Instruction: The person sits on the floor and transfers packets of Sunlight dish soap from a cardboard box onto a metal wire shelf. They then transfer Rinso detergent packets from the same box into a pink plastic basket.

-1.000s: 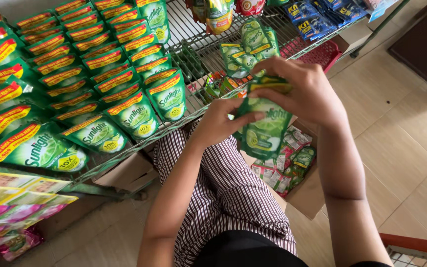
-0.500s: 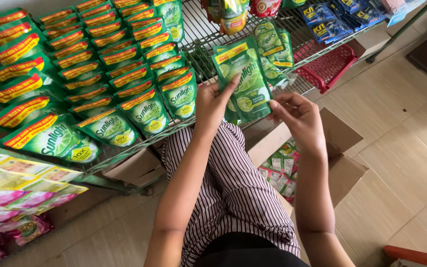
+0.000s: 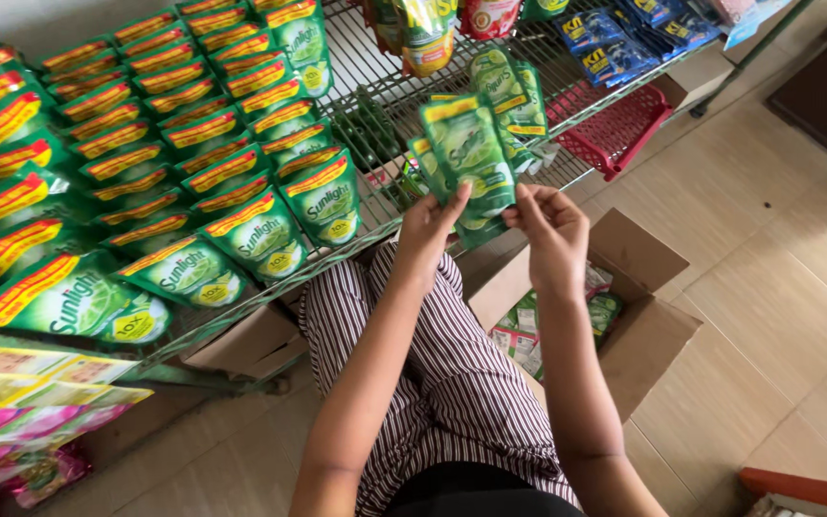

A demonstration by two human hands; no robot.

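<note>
While both hands pinch a few glossy green pouches [image 3: 469, 158] at frame centre, left hand [image 3: 428, 228] and right hand [image 3: 552, 230] grip the bottom edges, over the wire shelf [image 3: 375, 57].

Bare grey wire shelf [image 3: 375, 72] is showing in a strip between the packed rows of green soap pouches with red-and-yellow tops [image 3: 193, 153] on the left and the small cluster of green pouches [image 3: 509, 91] on the right; a hand could be passing there. Hanging sachets [image 3: 423, 29] are crowding that strip from above. A red plastic basket [image 3: 614, 129] is blocking the shelf's right end. Below, the open brown cardboard box [image 3: 653, 335] is taking up floor, while beige tiles [image 3: 777, 239] beyond are lying open.
</note>
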